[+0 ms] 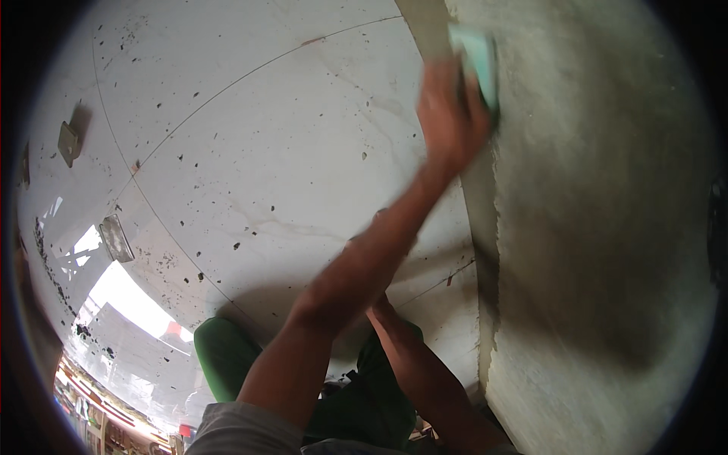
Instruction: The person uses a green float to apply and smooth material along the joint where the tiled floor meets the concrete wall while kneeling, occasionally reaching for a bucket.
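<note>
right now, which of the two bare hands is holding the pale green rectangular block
The left hand, stretched across to the pale green rectangular block at upper right; the bare right forearm passes lower, behind the left forearm.

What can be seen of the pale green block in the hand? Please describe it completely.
The block is pale green, straight-edged and smooth-looking, longer than wide, perhaps plastic or foam; blur hides finer detail. A dark line, maybe shadow, follows its right edge. It is near the top of the picture, right of centre, its long side running roughly up and down there. The left hand grips it from the lower left, covering part of it. It overlaps the grey surface in view; contact cannot be told.
</note>
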Demonstrator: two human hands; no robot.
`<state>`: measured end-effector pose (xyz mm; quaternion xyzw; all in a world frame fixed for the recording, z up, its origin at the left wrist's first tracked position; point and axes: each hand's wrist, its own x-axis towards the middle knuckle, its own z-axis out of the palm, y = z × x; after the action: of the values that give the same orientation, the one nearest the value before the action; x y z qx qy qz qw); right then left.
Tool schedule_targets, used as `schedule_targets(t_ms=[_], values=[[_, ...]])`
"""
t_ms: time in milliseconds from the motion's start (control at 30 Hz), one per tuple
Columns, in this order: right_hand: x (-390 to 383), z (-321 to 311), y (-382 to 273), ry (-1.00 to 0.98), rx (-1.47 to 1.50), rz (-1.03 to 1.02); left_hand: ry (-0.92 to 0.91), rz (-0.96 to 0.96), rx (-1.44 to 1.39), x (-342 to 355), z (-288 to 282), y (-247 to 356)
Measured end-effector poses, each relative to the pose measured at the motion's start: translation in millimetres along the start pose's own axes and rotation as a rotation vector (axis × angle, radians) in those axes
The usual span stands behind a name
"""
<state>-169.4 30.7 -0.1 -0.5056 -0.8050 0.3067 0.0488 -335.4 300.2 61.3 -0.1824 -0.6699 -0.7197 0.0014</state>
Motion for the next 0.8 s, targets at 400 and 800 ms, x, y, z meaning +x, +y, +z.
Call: schedule_targets(t_ms=[400,800], values=[[10,-4,-22,0.082,-0.418,-0.125,-0.178,-0.136,0.002,79,-15,-37],[12,-10,-31,0.05,-0.398,-0.104,-0.338,-0.229,-0.031,100,-19,-29]])
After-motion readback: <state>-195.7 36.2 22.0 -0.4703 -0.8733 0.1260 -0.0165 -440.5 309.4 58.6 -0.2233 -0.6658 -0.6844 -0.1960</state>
